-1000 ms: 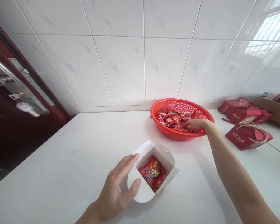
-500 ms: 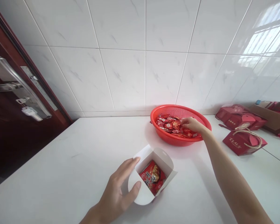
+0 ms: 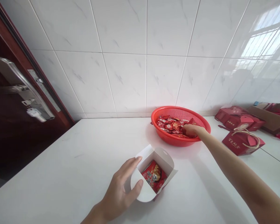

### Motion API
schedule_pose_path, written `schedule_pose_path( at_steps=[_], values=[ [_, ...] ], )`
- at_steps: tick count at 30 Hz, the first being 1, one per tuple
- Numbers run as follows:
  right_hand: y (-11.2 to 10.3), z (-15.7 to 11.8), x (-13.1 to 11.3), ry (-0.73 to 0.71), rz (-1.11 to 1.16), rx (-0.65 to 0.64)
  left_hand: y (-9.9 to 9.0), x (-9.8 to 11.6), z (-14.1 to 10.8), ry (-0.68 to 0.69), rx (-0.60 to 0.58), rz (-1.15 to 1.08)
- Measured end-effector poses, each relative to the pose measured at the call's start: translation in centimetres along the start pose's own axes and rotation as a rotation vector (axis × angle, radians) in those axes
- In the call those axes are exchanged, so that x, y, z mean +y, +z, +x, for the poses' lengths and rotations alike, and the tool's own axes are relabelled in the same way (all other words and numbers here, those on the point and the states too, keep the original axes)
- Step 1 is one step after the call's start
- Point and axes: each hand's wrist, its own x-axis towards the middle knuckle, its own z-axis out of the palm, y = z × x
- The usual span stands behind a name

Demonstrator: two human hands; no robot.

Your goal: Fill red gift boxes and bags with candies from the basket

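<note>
A small open carton [image 3: 146, 192], white inside with its flaps spread, stands on the white counter. Red snack packets [image 3: 154, 175] lie in it, the top one with dark lettering and a food picture. My left hand [image 3: 121, 186] grips the carton's left side, thumb and fingers on the white flap. Farther back, my right hand [image 3: 190, 129] reaches into a red plastic basket [image 3: 177, 142] among many red-wrapped snacks [image 3: 169, 126]. Its fingers are buried among the wrappers, so their hold is hidden. One red wrapper sticks up behind this hand.
Right of the basket sits a closed red gift box [image 3: 235, 143] with a rope handle. More red boxes [image 3: 235, 116] and a brown cardboard box [image 3: 266, 119] stand against the tiled wall [image 3: 123, 81]. A dark red door [image 3: 11, 124] with a metal handle and keys is at left.
My right hand has pushed deeper among the wrapped snacks and its fingers have gone from sight. A red wrapper now stands up behind it. My left hand keeps its grip on the carton.
</note>
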Motion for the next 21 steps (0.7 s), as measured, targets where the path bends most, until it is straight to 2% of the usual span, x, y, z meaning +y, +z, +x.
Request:
schedule_pose_path(
  at_steps=[5,8,10,12,16,21],
  values=[
    [-0.6,-1.0,0.1,-0.214,0.394,0.189,-0.5,1.0,0.4,-0.045,-0.031,-0.007],
    [-0.6,-2.4,-0.8,-0.382,0.678,0.307,-0.6,1.3,0.6,-0.051,-0.033,-0.016],
    [-0.3,-3.5,-1.8,-0.474,0.822,0.341,-0.6,1.3,0.6,-0.046,-0.031,-0.02],
    [0.2,-4.5,-3.1,-0.579,0.99,0.309,-0.6,1.2,0.5,-0.041,-0.03,-0.025],
    [1.1,-6.2,-5.5,-0.775,1.306,0.118,-0.5,1.1,0.4,-0.047,-0.044,-0.024],
    [1.3,-7.8,-7.3,-0.873,1.29,0.062,-0.6,1.1,0.2,-0.074,-0.059,-0.046]
  ],
)
